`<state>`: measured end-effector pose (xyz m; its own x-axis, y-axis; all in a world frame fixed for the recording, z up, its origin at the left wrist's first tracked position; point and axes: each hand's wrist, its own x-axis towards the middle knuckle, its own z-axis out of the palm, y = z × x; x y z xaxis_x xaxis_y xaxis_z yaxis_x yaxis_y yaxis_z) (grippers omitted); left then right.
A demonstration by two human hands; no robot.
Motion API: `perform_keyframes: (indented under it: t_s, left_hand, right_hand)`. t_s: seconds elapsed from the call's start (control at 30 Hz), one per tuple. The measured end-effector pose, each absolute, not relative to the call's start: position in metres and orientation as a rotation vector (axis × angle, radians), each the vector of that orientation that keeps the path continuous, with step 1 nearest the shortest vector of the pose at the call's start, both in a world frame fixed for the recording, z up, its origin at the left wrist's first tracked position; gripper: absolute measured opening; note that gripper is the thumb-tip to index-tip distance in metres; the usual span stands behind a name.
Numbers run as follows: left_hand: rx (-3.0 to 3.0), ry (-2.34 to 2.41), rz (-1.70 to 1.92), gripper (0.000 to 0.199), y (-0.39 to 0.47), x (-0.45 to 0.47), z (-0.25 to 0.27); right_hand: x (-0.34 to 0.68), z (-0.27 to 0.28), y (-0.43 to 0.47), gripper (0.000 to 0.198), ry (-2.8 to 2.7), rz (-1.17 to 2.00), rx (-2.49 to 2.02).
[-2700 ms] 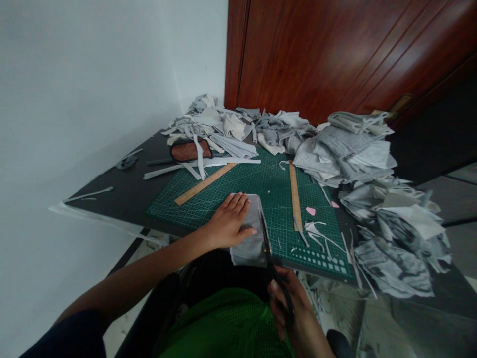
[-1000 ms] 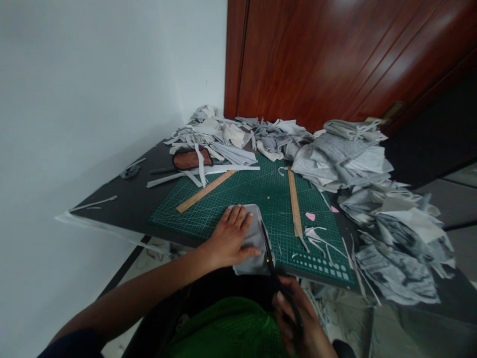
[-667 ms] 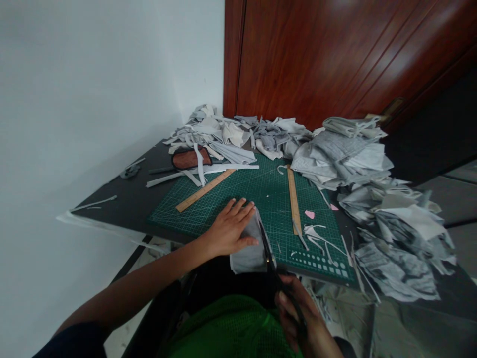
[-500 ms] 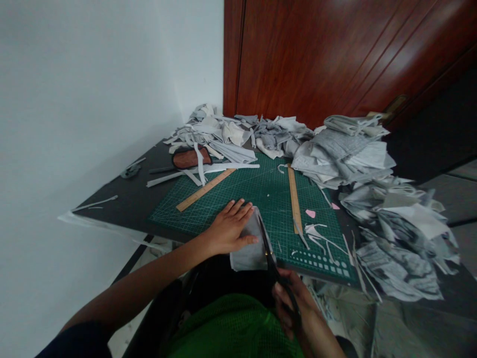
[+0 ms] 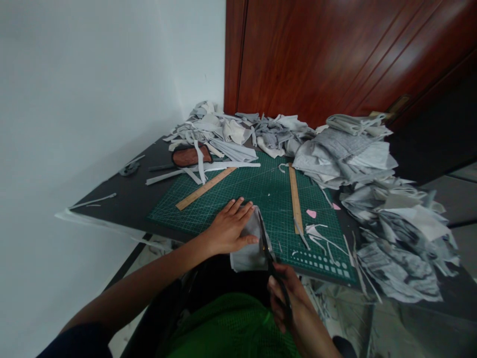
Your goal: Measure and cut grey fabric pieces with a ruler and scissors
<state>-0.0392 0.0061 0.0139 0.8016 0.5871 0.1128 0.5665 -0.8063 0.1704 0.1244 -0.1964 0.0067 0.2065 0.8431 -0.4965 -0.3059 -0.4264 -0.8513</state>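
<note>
Scissors (image 5: 269,256) held in right hand (image 5: 292,298), pointed along right edge of cloth (image 5: 249,260). Cloth pressed onto mat (image 5: 261,185) by left hand (image 5: 230,229), spread flat.

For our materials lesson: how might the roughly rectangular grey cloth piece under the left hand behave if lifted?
The cloth piece would probably droop, since similar grey cloth scraps nearby lie crumpled. It looks thin, so likely light.

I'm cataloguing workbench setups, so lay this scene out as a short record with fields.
Left hand: flat on gray fabric piece
Right hand: gripping black-handled scissors, blades along fabric's right edge
Work surface: green cutting mat on dark table
Measuring tools: left wooden ruler and right wooden ruler, both on mat
Scrap: pink piece beside right wooden ruler
Background: reddish-brown wooden door
</note>
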Motion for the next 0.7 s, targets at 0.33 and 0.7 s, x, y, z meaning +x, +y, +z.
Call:
perform_keyframes:
  t_s: [0.33, 0.7]
  left_hand:
    - [2.865, 0.919, 0.27, 0.098, 0.0056, -0.0393, 0.0131]
    - [2.861, 0.921, 0.272, 0.099, 0.0059, -0.0386, 0.0125]
  right_hand:
    - [0.128, 0.0088, -0.2017, 0.069, -0.548, 1.449, -1.494]
    - [0.1214, 0.0073, -0.1962, 0.067, -0.535, 1.404, -1.467]
